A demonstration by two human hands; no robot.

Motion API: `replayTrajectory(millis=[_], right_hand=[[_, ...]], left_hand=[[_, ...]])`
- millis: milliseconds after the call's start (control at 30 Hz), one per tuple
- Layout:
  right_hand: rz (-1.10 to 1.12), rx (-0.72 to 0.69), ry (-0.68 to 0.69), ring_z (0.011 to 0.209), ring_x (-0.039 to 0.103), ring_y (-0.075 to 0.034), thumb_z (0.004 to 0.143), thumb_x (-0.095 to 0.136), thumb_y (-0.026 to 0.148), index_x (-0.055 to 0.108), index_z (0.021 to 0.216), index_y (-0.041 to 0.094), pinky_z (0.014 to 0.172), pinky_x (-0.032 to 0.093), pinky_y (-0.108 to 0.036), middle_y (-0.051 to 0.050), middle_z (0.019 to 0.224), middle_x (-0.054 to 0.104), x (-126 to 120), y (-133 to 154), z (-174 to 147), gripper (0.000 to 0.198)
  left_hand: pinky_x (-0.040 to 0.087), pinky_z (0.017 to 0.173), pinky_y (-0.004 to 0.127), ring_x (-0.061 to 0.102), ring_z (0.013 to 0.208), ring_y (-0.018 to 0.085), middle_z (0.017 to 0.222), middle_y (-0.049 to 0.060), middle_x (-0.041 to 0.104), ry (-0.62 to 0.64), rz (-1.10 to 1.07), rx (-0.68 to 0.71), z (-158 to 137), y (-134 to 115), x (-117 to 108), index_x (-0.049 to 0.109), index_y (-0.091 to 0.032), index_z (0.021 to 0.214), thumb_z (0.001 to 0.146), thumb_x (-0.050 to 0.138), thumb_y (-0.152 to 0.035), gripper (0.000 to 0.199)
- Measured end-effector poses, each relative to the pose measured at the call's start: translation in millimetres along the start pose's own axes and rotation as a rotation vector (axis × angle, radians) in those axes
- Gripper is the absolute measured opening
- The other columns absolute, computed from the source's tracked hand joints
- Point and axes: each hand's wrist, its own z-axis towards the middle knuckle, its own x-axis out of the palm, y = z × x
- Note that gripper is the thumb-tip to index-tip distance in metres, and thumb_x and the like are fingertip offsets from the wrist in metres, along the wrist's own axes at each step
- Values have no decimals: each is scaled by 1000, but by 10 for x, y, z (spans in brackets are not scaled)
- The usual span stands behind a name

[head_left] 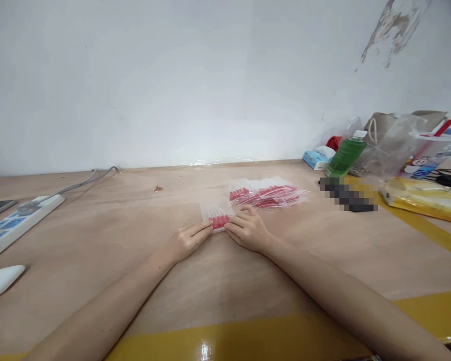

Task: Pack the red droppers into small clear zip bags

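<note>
A small clear plastic bag lies on the table between my hands, with several thin white sticks with red ends side by side in it. My left hand pinches its near left corner, fingers pressed together. At the near right corner, my right hand grips the same bag, its index finger bent and raised. Just beyond my right hand is a pile of similar bags with red-ended sticks, overlapping one another. My fingertips hide part of the held bag's near edge.
A power strip with a plug and grey cord lies at left, near a white object. On the right stand a green bottle, a blue tissue pack and plastic bags. A yellow packet lies nearer. Yellow tape lines the front edge.
</note>
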Motion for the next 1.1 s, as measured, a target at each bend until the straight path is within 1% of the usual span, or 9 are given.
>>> replayTrajectory(millis=[67, 167, 267, 433, 567, 700, 867, 1000, 1100], right_hand=[[6, -28, -2, 65, 45, -11, 85, 46, 15, 61, 73, 20, 82, 28, -32, 1, 66, 59, 8, 22, 24, 19], [-9, -75, -7, 66, 45, -11, 86, 45, 15, 61, 79, 21, 82, 28, -33, 1, 69, 60, 54, 73, 62, 18], [-65, -85, -32, 65, 45, -11, 87, 44, 15, 61, 79, 21, 84, 28, -34, 1, 67, 60, 129, 131, 99, 19], [-137, -93, -92, 63, 46, -10, 86, 44, 15, 60, 77, 20, 84, 29, -35, 1, 64, 58, 205, 168, 145, 19], [-170, -142, -135, 61, 44, -9, 85, 45, 13, 59, 72, 17, 83, 29, -34, 2, 62, 56, 196, 165, 171, 20], [-179, -177, -126, 63, 45, -9, 85, 43, 11, 58, 71, 17, 84, 27, -34, 2, 64, 55, 165, 171, 188, 22], [-197, -190, -154, 63, 45, -8, 85, 43, 10, 58, 70, 17, 85, 27, -34, 2, 64, 56, 124, 170, 196, 22], [-185, -182, -188, 63, 45, -8, 85, 45, 11, 58, 72, 17, 85, 28, -33, 4, 63, 56, 136, 164, 180, 20], [-182, -167, -185, 63, 45, -8, 85, 45, 12, 57, 72, 17, 85, 28, -33, 4, 63, 56, 145, 164, 168, 19]], left_hand=[[55, 79, 25, 63, 94, 15, 107, 5, 64, 0, 18, 22, 4, -6, -22, 57, -19, 108, 92, 41, -16, 23], [55, 79, 24, 63, 93, 15, 106, 6, 65, -5, 15, 1, 27, -27, -62, 58, -19, 107, 91, 43, -15, 23], [55, 80, 24, 64, 93, 15, 105, 7, 65, -20, 40, -1, 47, -38, -92, 57, -18, 108, 91, 43, -15, 22], [53, 83, 27, 61, 99, 16, 109, 10, 63, -1, 64, 77, 40, 2, -106, 54, -15, 112, 91, 41, -12, 25], [55, 79, 28, 62, 97, 17, 108, 10, 63, 4, 69, 75, 26, 32, -75, 56, -15, 109, 91, 40, -12, 24], [55, 76, 27, 63, 94, 17, 107, 9, 64, -3, 65, 69, 42, 21, -55, 57, -16, 107, 91, 39, -11, 25], [54, 67, 26, 66, 80, 15, 101, 9, 67, -61, 96, 127, 94, -6, -84, 56, -15, 105, 88, 44, -10, 22], [53, 66, 24, 66, 82, 15, 106, 10, 65, -56, 115, 123, 111, -6, -113, 56, -14, 108, 88, 47, -10, 22], [52, 64, 24, 66, 79, 14, 102, 8, 67, -67, 117, 131, 117, -14, -116, 58, -15, 103, 88, 46, -11, 20]])
